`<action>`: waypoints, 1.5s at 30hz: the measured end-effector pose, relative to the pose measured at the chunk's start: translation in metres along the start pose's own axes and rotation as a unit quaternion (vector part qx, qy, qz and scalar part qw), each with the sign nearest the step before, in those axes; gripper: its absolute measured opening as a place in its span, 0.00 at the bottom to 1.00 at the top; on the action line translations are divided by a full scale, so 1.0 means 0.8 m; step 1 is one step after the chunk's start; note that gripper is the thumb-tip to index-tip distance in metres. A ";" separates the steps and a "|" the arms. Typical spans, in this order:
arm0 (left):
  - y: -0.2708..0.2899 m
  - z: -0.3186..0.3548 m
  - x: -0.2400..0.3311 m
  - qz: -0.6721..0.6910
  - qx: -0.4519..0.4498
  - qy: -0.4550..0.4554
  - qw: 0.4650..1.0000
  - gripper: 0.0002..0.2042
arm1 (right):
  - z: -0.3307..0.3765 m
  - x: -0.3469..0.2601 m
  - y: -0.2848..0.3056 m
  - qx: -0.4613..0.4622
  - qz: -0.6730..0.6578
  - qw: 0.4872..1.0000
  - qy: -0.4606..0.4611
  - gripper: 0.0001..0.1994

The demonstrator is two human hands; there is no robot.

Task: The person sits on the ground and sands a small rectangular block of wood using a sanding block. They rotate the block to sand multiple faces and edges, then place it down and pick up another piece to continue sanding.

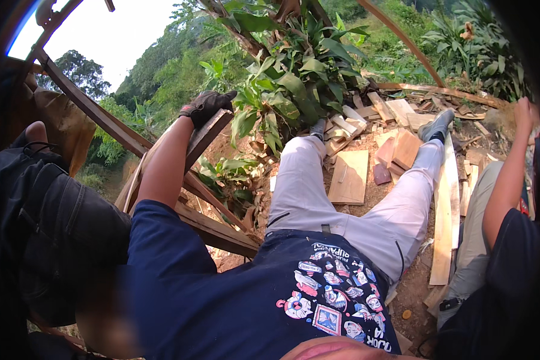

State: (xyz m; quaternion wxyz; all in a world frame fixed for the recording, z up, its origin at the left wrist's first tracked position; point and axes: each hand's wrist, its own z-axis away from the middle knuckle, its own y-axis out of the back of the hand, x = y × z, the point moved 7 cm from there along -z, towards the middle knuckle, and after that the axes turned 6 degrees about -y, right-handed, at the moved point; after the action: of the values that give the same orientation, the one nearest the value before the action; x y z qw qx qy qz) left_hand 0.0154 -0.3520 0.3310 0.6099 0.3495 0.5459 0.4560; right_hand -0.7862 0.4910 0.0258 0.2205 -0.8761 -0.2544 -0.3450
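My left hand [207,108] wears a dark glove and is closed over the upper end of a thick wooden beam [207,137]. One finger or the thumb points out to the right past the beam's edge. That arm reaches up from my navy printed shirt. Some fingers are hidden behind the beam and the glove. My right hand is outside the picture. Between my legs, on the ground, lie a square wooden board [349,176] and several brownish wood blocks [406,149].
Crossing timbers [219,234] stand at my left. A person in dark clothes [66,210] is close on the left; another person's raised arm [510,162] is on the right. Long planks [444,225] lie beside my right leg. Offcuts and leafy plants [300,84] are ahead.
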 end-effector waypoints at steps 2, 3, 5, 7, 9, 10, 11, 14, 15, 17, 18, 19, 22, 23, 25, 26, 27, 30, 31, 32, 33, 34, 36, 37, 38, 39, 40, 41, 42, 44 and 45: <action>-0.022 -0.019 -0.004 0.018 -0.010 0.004 1.000 0.20 | -0.010 0.037 -0.012 -0.024 -0.044 0.998 0.025 0.09; -0.008 -0.054 -0.005 0.017 -0.012 -0.006 1.000 0.21 | 0.001 0.065 -0.040 -0.051 -0.079 0.995 0.027 0.09; 0.001 -0.066 -0.010 -0.031 0.036 -0.065 0.997 0.26 | 0.009 0.094 -0.037 -0.081 -0.161 0.983 0.035 0.08; -0.013 -0.060 -0.011 -0.019 0.056 -0.100 0.993 0.27 | 0.009 0.105 -0.020 -0.102 -0.230 0.966 0.059 0.07; -0.018 -0.047 -0.014 -0.010 0.079 -0.144 0.986 0.26 | 0.010 0.110 -0.001 -0.115 -0.279 0.950 0.083 0.07; -0.026 -0.044 -0.017 0.010 0.064 -0.142 0.988 0.27 | 0.011 0.115 0.006 -0.113 -0.293 0.945 0.093 0.07; -0.033 -0.043 -0.024 -0.024 0.063 -0.118 0.991 0.26 | 0.007 0.120 0.012 -0.109 -0.308 0.939 0.105 0.08; -0.044 -0.054 -0.052 0.051 0.075 -0.084 0.992 0.24 | 0.018 0.148 0.009 -0.127 -0.339 0.924 0.122 0.10; -0.044 -0.058 -0.041 0.055 0.093 -0.092 0.990 0.22 | 0.025 0.156 0.007 -0.136 -0.338 0.923 0.124 0.10; -0.026 -0.041 -0.038 0.005 0.090 -0.124 0.988 0.17 | 0.021 0.137 0.031 -0.203 -0.351 0.901 0.153 0.10; -0.031 -0.038 -0.037 0.042 0.075 -0.067 0.994 0.12 | 0.020 0.133 0.040 -0.235 -0.350 0.891 0.168 0.11; -0.032 -0.042 -0.035 0.076 0.066 -0.012 0.995 0.11 | 0.012 0.132 0.053 -0.249 -0.360 0.882 0.177 0.11; -0.004 -0.061 -0.006 0.151 0.101 0.070 0.981 0.29 | 0.012 0.151 0.090 -0.255 -0.399 0.865 0.165 0.11; -0.001 -0.057 -0.010 0.143 0.117 0.040 0.982 0.30 | 0.002 0.154 0.115 -0.250 -0.425 0.856 0.155 0.11; -0.013 -0.042 -0.017 0.164 0.100 0.061 0.980 0.30 | -0.031 0.158 0.204 -0.226 -0.484 0.833 0.143 0.11; -0.018 -0.034 -0.033 0.142 0.070 0.075 0.985 0.14 | -0.047 0.166 0.247 -0.214 -0.513 0.820 0.138 0.11; -0.021 -0.041 -0.035 0.123 0.064 0.023 0.990 0.12 | -0.058 0.176 0.282 -0.208 -0.536 0.808 0.130 0.11; -0.024 -0.058 -0.034 0.074 0.046 -0.150 0.985 0.16 | -0.091 0.199 0.400 -0.193 -0.608 0.762 0.111 0.11; -0.021 -0.052 -0.024 0.063 0.031 -0.219 0.973 0.16 | -0.105 0.197 0.456 -0.188 -0.638 0.739 0.107 0.11; -0.033 -0.057 -0.028 0.123 -0.063 -0.138 0.981 0.12 | -0.116 0.198 0.504 -0.186 -0.657 0.723 0.105 0.11; -0.035 -0.066 -0.010 0.172 -0.138 -0.094 0.971 0.12 | -0.125 0.200 0.543 -0.186 -0.668 0.713 0.106 0.11; -0.041 -0.077 0.008 0.214 -0.205 -0.046 0.954 0.18 | -0.132 0.200 0.577 -0.189 -0.678 0.702 0.107 0.11; -0.022 -0.100 0.049 0.227 -0.241 -0.057 0.942 0.32 | -0.148 0.206 0.612 -0.192 -0.688 0.693 0.098 0.11; -0.023 -0.101 0.055 0.219 -0.235 -0.078 0.944 0.37 | -0.149 0.204 0.642 -0.196 -0.695 0.683 0.104 0.11; -0.023 -0.094 0.057 0.233 -0.242 -0.054 0.940 0.36 | -0.151 0.203 0.659 -0.201 -0.699 0.678 0.105 0.11; -0.020 -0.079 0.064 0.251 -0.256 -0.023 0.933 0.35 | -0.151 0.197 0.681 -0.204 -0.707 0.668 0.109 0.11; -0.010 -0.090 0.090 0.278 -0.266 0.006 0.923 0.34 | -0.145 0.192 0.681 -0.213 -0.698 0.674 0.116 0.11; 0.005 -0.076 0.104 0.302 -0.282 0.059 0.909 0.34 | -0.146 0.194 0.702 -0.215 -0.701 0.669 0.120 0.11; -0.004 -0.085 0.102 0.312 -0.257 0.061 0.913 0.34 | -0.140 0.190 0.693 -0.221 -0.689 0.678 0.127 0.11; 0.006 -0.079 0.103 0.319 -0.218 0.044 0.921 0.33 | -0.142 0.194 0.701 -0.224 -0.691 0.675 0.126 0.11; 0.010 -0.081 0.119 0.322 -0.207 0.031 0.923 0.33 | -0.135 0.197 0.709 -0.233 -0.688 0.676 0.126 0.11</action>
State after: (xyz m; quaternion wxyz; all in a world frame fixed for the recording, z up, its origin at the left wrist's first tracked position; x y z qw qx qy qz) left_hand -0.0509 -0.2648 0.2950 0.4713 0.3581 0.3162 0.7414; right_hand -0.4002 0.0378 0.0907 -0.2602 -0.4253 -0.6665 -0.5543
